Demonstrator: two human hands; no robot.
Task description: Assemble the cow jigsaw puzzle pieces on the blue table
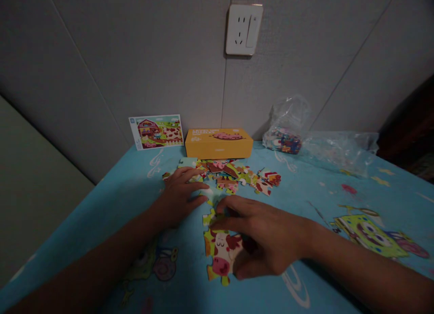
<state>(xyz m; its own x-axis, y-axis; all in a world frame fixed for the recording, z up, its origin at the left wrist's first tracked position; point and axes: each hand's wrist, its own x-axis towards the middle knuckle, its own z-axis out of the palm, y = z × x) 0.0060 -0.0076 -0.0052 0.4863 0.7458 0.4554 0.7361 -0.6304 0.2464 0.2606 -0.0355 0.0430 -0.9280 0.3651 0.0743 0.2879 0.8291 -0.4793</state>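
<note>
In the middle of the table lies a joined strip of jigsaw puzzle pieces (222, 255) showing a cow's face with a pink muzzle. My right hand (267, 235) bends over its right side, thumb at the lower edge and fingertips on the upper part, gripping it; the palm hides some of the strip. My left hand (183, 194) rests with fingers spread at the left edge of a heap of loose puzzle pieces (225, 169), nothing visibly held in it. Some loose pieces overlap one another, and a few are covered by the left fingers.
Behind the heap stands a yellow puzzle box (219, 149). A picture card (158, 132) with a barn and cow leans on the wall at left. Right of the box are a clear bag of pieces (283, 140) and a flattened plastic bag (339, 151). A blue cartoon tablecloth (325, 278) covers the table.
</note>
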